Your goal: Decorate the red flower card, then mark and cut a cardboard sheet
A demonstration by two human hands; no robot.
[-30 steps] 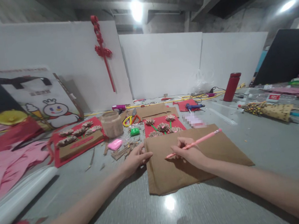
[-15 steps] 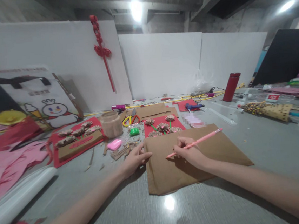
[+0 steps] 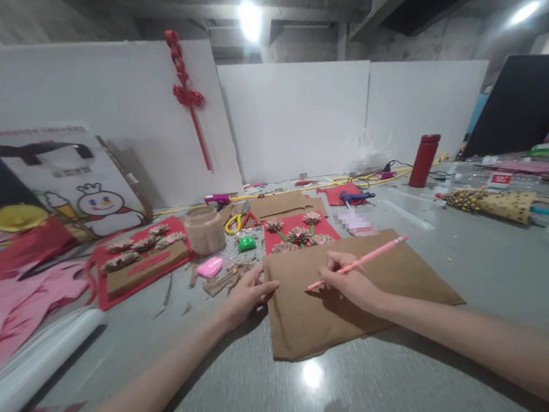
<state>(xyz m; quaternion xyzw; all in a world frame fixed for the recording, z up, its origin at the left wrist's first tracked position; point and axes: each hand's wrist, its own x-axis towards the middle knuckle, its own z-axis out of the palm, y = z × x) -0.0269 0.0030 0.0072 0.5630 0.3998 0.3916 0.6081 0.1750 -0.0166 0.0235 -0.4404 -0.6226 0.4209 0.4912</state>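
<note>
A brown cardboard sheet (image 3: 407,277) lies on the grey table in front of me. My right hand (image 3: 349,280) is closed round a pink pencil (image 3: 376,253) and rests on the sheet. The pencil slants up to the right, its tip down at the cardboard's surface left of the fingers. At the sheet's left edge, my left hand (image 3: 248,292) holds the cardboard, the thumb lying over its top and the other fingers partly hidden. Just behind the sheet is a red panel (image 3: 325,230) with flowers of brownish petals, its near part covered by the cardboard.
Left of centre stand a round jar (image 3: 204,230) and a second flower panel (image 3: 146,254). Pliers (image 3: 240,219), a pink packet (image 3: 211,266) and cardboard scraps (image 3: 228,278) lie nearby. A blue glue gun (image 3: 357,196) and a red flask (image 3: 424,160) are at the back right.
</note>
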